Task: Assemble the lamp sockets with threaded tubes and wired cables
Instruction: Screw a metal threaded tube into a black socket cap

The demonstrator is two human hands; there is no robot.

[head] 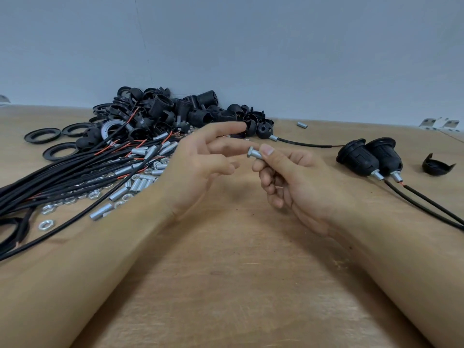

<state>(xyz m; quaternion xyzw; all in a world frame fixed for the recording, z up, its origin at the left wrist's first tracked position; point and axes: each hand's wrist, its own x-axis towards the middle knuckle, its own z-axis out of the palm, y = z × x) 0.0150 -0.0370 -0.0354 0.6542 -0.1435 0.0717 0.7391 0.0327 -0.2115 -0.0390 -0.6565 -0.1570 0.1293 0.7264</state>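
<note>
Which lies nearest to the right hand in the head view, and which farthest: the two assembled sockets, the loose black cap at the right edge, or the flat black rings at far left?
From the right hand, which holds a threaded tube:
1. Two assembled sockets, to its right, cables attached.
2. Loose black cap, further right, beyond the sockets.
3. Flat black rings, far left, past the left hand.

The table [238,285] is bare wood, pale, matt, with visible grain and a few dark specks. The threaded tube [255,154] pinched in the right hand [296,187] is silvery metal with a dull satin shine, same as the loose tubes [140,183] and the nuts [46,224]. The socket parts [160,109] are black plastic, slightly glossy, ribbed on the sides. The cables [62,177] look like smooth black rubber or PVC, hard to tell which. Wall [251,46] is matt grey paint.
</note>
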